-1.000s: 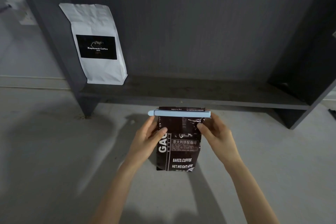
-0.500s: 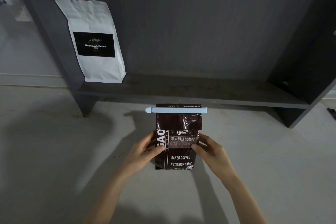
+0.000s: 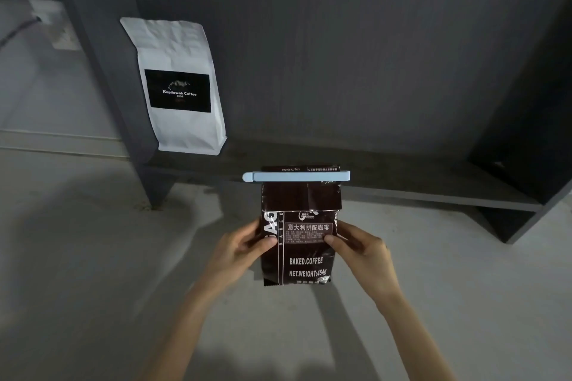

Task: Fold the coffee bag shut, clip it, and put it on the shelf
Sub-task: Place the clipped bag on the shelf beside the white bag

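coffee bag point(image 3: 301, 244) upright, long axis vert | clip point(image 3: 296, 176) horiz — top | left grip point(image 3: 238, 246) + right grip point(image 3: 360, 249) grasping bag sides

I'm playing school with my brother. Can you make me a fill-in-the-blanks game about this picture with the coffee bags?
1. The clip on top of the dark coffee bag is light ____.
2. The dark bag is held by ____ hands, the left hand and the right hand.
3. The bag already standing on the shelf is ____.

Missing words: blue; two; white
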{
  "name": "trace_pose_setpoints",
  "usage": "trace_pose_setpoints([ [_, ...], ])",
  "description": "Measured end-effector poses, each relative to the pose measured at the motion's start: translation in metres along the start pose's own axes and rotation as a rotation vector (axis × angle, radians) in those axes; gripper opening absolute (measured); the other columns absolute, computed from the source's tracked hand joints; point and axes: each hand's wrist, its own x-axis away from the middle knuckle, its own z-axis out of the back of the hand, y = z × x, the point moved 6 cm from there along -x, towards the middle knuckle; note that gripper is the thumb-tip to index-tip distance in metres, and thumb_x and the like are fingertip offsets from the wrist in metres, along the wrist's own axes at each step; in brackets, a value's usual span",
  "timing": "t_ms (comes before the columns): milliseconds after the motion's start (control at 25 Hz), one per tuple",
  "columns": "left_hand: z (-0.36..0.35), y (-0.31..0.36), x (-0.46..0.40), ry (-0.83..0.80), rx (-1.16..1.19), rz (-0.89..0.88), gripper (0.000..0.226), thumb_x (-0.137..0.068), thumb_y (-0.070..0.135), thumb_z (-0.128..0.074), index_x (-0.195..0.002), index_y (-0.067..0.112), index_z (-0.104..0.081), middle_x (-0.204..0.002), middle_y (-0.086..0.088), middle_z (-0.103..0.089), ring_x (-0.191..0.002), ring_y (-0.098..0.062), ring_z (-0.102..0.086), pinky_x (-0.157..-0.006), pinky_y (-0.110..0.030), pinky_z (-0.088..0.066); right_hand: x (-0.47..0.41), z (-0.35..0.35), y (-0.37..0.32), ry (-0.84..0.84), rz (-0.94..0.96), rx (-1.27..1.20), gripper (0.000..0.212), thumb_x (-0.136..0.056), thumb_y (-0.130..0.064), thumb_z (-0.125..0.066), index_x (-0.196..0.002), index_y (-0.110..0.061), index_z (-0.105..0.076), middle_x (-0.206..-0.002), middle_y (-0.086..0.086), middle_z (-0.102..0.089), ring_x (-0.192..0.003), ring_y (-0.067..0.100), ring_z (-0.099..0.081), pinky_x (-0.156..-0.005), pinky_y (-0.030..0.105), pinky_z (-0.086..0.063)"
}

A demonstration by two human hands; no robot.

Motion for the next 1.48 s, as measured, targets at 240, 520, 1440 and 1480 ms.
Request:
trace_pose_setpoints([
  [240, 0.047, 0.057, -0.035, 0.070, -0.122, -0.142, 0.055, -0.070, 0.045, -0.064, -0.121, 0.029, -0.051, -0.095, 0.042, -0.062, -0.102, 0.011, -0.057, -0.084, -0.006, -0.044, -0.051, -0.008, -0.060, -0.006, 0.118, 0.018, 0.030, -0.076, -0.017, -0.067, -0.105, -0.018, -0.065, -0.094, -0.011, -0.068, -0.079, -0.016, -0.060, -0.070, 0.000, -0.045],
  [520, 0.095, 0.098, -0.093, 0.204, -0.144, -0.221, 0.042, -0.085, 0.018, -0.054, -0.126, 0.020, -0.045, -0.098, 0.023, -0.057, -0.082, 0.024, -0.055, -0.069, 0.000, -0.044, -0.119, -0.024, -0.114, 0.047, 0.206, 0.023, 0.031, -0.076, -0.023, -0.067, -0.106, -0.017, -0.065, -0.094, -0.008, -0.069, -0.081, -0.008, -0.062, -0.078, 0.005, -0.048],
  [1440, 0.111, 0.045, -0.144, 0.472, -0.073, -0.120, 0.018, -0.087, 0.016, -0.051, -0.102, 0.014, -0.061, -0.084, 0.018, -0.060, -0.074, 0.015, -0.059, -0.072, -0.013, -0.050, -0.171, -0.082, -0.073, 0.086, 0.183, 0.091, 0.039, -0.085, -0.017, -0.056, -0.123, -0.015, -0.050, -0.116, 0.006, -0.066, -0.095, 0.001, -0.054, -0.080, 0.004, -0.039],
  [1480, 0.109, 0.044, -0.142, 0.437, -0.068, -0.123, 0.020, -0.087, 0.011, -0.051, -0.103, 0.019, -0.059, -0.088, 0.018, -0.059, -0.077, 0.016, -0.059, -0.069, -0.008, -0.048, -0.171, -0.082, -0.074, 0.093, 0.183, 0.089, 0.039, -0.085, -0.017, -0.056, -0.124, -0.015, -0.050, -0.117, 0.006, -0.066, -0.097, 0.001, -0.054, -0.083, 0.008, -0.040],
])
